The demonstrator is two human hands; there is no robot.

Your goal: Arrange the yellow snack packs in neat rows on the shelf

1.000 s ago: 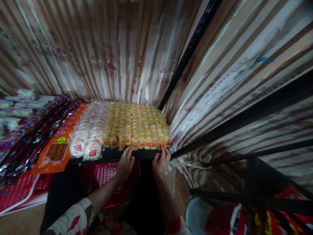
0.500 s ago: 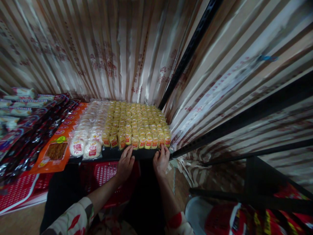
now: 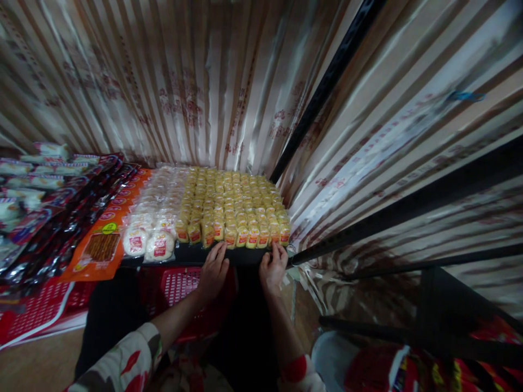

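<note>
Rows of small yellow wrapped cakes [image 3: 235,209] with red labels stand packed together on a black shelf [image 3: 188,253]. My left hand [image 3: 214,270] rests at the shelf's front edge, its fingers stretched out just below the front row and holding nothing. Further right, my right hand [image 3: 273,268] has its fingertips up against the front of a cake near the row's right end. Its thumb is apart from the fingers, and nothing shows in its grasp. Left of the yellow cakes are rows of round white wrapped cakes [image 3: 159,246].
An orange snack bag [image 3: 100,247] and dark shiny packets [image 3: 69,218] lie at the left. Red plastic baskets [image 3: 180,286] sit below the shelf. Black metal posts [image 3: 322,90] and a striped curtain [image 3: 229,76] border the back and right. Red packages [image 3: 376,366] stand low at the right.
The whole scene has shifted slightly to the right in view. Both hands stay nearly in the same place along the front row of cakes.
</note>
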